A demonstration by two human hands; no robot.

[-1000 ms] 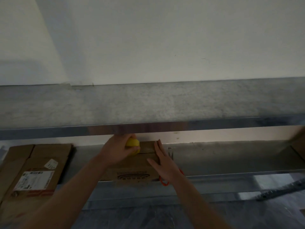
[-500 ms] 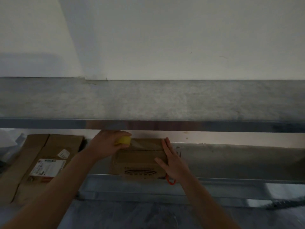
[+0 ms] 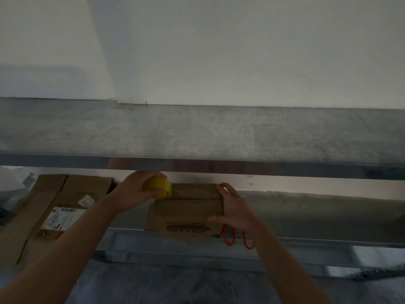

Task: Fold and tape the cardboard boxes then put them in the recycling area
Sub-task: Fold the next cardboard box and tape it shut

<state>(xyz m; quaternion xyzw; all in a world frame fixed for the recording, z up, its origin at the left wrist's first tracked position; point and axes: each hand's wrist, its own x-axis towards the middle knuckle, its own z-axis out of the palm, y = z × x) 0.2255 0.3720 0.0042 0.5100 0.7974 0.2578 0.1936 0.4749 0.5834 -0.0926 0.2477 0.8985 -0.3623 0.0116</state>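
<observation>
Dim, soft-focus view; wall brightest, foreground murky and shadowed.

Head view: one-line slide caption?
Left hand holds yellow tape roll against cardboard box on shelf; right hand rests on the box.

The box (image 3: 188,208) was matt brown cardboard, a faint sheen of clear tape along its top. The roll (image 3: 158,188) looked glossy yellow. At nine o'clock lay rough flattened cardboard (image 3: 65,191) bearing a white paper label (image 3: 63,218). The shelf (image 3: 317,216) was dull brushed metal (the scissor handles (image 3: 228,236), at four o'clock, seemed smooth orange plastic).
</observation>
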